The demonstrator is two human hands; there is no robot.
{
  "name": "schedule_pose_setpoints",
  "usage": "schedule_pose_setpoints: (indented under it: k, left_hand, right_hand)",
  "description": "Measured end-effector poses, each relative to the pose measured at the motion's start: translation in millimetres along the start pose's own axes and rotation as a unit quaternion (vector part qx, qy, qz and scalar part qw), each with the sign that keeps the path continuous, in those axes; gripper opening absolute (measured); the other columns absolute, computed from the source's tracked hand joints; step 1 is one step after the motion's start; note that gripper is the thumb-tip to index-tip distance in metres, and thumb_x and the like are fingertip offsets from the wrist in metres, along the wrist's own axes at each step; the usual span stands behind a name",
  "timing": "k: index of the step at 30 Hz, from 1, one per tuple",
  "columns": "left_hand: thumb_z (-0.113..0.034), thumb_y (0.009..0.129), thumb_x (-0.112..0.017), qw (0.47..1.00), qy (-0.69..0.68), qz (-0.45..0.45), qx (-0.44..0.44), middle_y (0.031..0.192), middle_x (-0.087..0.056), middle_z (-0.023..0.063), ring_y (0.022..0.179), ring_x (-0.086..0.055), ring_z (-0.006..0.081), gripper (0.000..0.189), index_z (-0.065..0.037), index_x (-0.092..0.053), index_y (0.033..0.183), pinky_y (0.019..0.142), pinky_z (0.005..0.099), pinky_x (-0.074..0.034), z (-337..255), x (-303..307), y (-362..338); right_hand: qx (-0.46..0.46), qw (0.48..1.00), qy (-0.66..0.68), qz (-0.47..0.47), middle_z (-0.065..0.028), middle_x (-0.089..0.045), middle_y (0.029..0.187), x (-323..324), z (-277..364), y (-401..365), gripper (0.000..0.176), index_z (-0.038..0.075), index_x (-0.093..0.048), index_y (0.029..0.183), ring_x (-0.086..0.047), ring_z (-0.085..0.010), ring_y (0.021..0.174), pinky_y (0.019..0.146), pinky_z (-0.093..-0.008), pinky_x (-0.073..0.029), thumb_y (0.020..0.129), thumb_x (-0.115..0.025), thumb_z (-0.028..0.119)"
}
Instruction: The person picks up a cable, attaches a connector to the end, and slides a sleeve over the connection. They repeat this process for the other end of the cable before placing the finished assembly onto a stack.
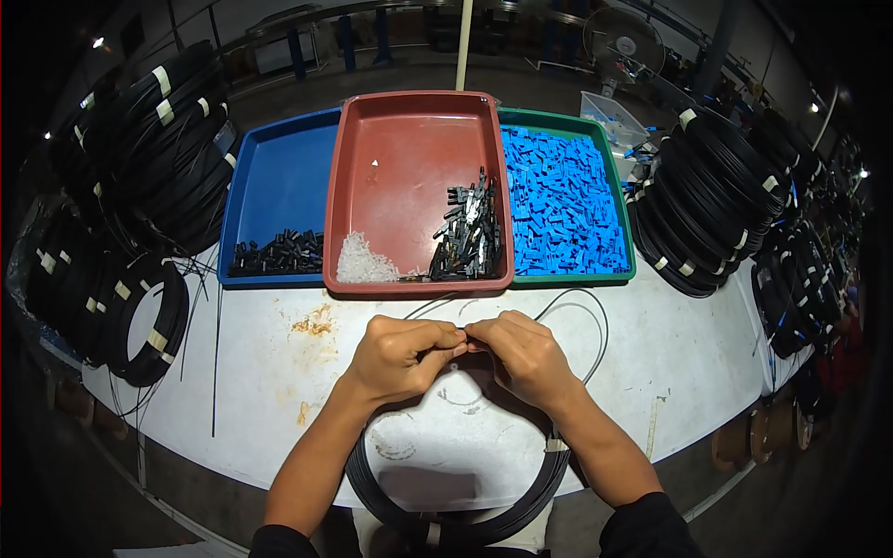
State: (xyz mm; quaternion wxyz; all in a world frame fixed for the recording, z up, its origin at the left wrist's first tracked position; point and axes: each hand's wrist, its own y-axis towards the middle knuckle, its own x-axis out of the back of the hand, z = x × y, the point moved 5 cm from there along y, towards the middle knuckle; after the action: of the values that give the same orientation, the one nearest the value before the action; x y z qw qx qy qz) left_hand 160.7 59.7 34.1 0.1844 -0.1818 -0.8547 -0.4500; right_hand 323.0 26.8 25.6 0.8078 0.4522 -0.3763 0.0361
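My left hand [403, 355] and my right hand [526, 358] meet fingertip to fingertip above the table, both closed in a pinch. Between them is a small dark piece [463, 330], mostly hidden by the fingers; its kind cannot be made out. A thin black cable [606, 335] loops up on the right and runs in behind my right hand. Another stretch of thin cable [430, 305] curves out behind my left hand. Below the hands, a coil of black cable [456, 530] bound with pale tape lies at the table's near edge, between my forearms.
A red tray [419, 287] holds clear small pieces [365, 262] and black connectors [470, 232]. The blue tray [279, 177] has black parts; the green tray [625, 232] has blue connectors [563, 205]. Taped cable coils stand at left [153, 316] and right [716, 195] on the white table [688, 372].
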Motion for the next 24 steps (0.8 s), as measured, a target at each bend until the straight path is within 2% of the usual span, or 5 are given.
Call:
schedule_pose_setpoints:
  k: [5,9,15,18,24]
  left_hand:
    - [-0.002,0.074,-0.082,0.999,-0.031,-0.011,-0.011,0.08,-0.077,0.0116,0.059,-0.071,0.022,0.01,0.001,-0.075,0.081,0.055,0.0314,-0.056,0.2,-0.5,-0.3]
    - [-0.001,0.077,-0.076,0.977,0.152,0.065,-0.132,0.084,-0.075,0.011,0.066,-0.071,0.0188,0.005,0.001,-0.072,0.079,0.059,0.0305,-0.056,-16.7,-7.1,0.4]
    - [-0.003,0.079,-0.071,0.914,0.281,0.052,-0.286,0.087,-0.073,0.0146,0.074,-0.072,0.0202,0.004,0.001,-0.07,0.076,0.062,0.0304,-0.056,-27.0,-11.3,-3.9]
    - [-0.002,0.076,-0.073,0.929,0.261,0.028,-0.259,0.086,-0.074,0.0116,0.068,-0.071,0.0178,0.003,-0.001,-0.071,0.077,0.059,0.0293,-0.056,-23.0,-6.6,-3.9]
    - [0.004,0.073,-0.081,0.996,-0.021,-0.024,0.079,0.081,-0.078,0.0144,0.067,-0.076,0.02,0.006,0.002,-0.077,0.078,0.061,0.0257,-0.059,1.0,-0.3,1.2]
  right_hand:
    - [0.006,0.999,-0.04,-0.005,-0.01,-0.061,0.077,1.3,5.0,0.5,0.023,0.001,-0.065,0.099,-0.062,-0.0289,0.073,0.068,-0.0386,-0.051,0.076,-0.071,0.003]
    - [-0.053,0.997,-0.052,0.031,-0.0116,-0.066,0.077,0.4,5.8,-0.7,0.02,0.0,-0.067,0.096,-0.065,-0.0298,0.072,0.067,-0.0388,-0.052,0.076,-0.069,0.0]
    - [-0.27,0.938,0.213,0.047,-0.015,-0.07,0.071,-5.5,-17.8,-3.1,0.004,-0.003,-0.067,0.091,-0.069,-0.0352,0.065,0.062,-0.038,-0.054,0.088,-0.065,-0.002]
    - [-0.182,0.975,0.126,0.036,-0.0162,-0.071,0.081,-3.2,-10.1,-1.5,0.011,-0.002,-0.066,0.098,-0.07,-0.0335,0.072,0.066,-0.0395,-0.055,0.086,-0.068,-0.002]
    - [-0.021,1.0,-0.008,0.008,-0.0156,-0.067,0.085,3.5,2.3,0.8,0.027,-0.001,-0.065,0.101,-0.067,-0.0322,0.078,0.071,-0.0406,-0.055,0.075,-0.071,-0.003]
